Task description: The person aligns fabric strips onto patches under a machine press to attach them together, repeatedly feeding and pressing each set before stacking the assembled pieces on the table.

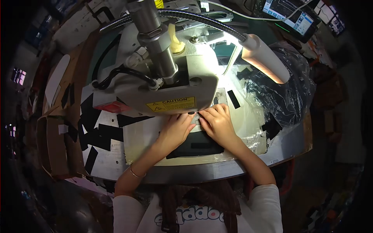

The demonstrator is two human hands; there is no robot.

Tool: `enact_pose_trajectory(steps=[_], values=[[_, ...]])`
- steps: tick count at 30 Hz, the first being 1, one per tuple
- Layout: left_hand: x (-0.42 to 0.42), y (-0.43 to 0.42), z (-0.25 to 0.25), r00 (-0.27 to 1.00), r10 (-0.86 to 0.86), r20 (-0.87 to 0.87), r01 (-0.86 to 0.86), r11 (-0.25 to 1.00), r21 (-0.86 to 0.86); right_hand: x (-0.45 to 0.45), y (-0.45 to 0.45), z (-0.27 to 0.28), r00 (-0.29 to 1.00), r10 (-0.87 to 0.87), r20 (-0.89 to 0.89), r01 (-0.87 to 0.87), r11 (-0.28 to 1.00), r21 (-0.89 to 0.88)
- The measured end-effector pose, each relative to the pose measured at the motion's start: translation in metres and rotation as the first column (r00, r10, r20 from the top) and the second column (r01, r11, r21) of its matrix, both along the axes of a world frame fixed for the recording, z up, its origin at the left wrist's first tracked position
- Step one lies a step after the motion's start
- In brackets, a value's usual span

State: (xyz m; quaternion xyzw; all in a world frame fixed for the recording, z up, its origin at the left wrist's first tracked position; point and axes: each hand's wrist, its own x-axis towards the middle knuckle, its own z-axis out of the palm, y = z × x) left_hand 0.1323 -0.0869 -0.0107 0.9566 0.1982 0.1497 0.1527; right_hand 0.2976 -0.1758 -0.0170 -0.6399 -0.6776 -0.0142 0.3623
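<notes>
My left hand (175, 131) and my right hand (218, 123) meet under the front edge of the sewing machine head (136, 103). Both have bent fingers and thumbs drawn together around a small spot on the work surface. What they pinch is mostly covered by the fingers and the machine head. A small grey metal plate (196, 119) shows between the thumbs. Below the hands, nearer to me, lies a flat piece of black fabric (186, 149), with a darker strip (200, 145) on it. A narrow black strip (234, 99) lies beyond my right hand.
Many black fabric pieces (110, 132) are scattered at left. A clear plastic bag (289, 83) with dark contents sits at right. A lit lamp (266, 59) hangs above the right side. A cardboard box (58, 145) stands far left, a control screen (289, 15) at the back right.
</notes>
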Motion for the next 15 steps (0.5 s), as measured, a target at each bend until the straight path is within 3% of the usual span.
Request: enact_pose_trajectory(steps=[11,15], values=[[-0.009,0.002,0.001,0.999,0.047,0.006,-0.047,0.999,0.009,-0.007,-0.002,0.003,0.996,0.061,-0.063,-0.062,0.998,-0.012],[-0.02,0.005,0.005,0.997,0.078,-0.018,-0.077,0.996,0.045,-0.003,-0.003,0.002,0.975,0.106,-0.195,-0.109,0.994,-0.006]])
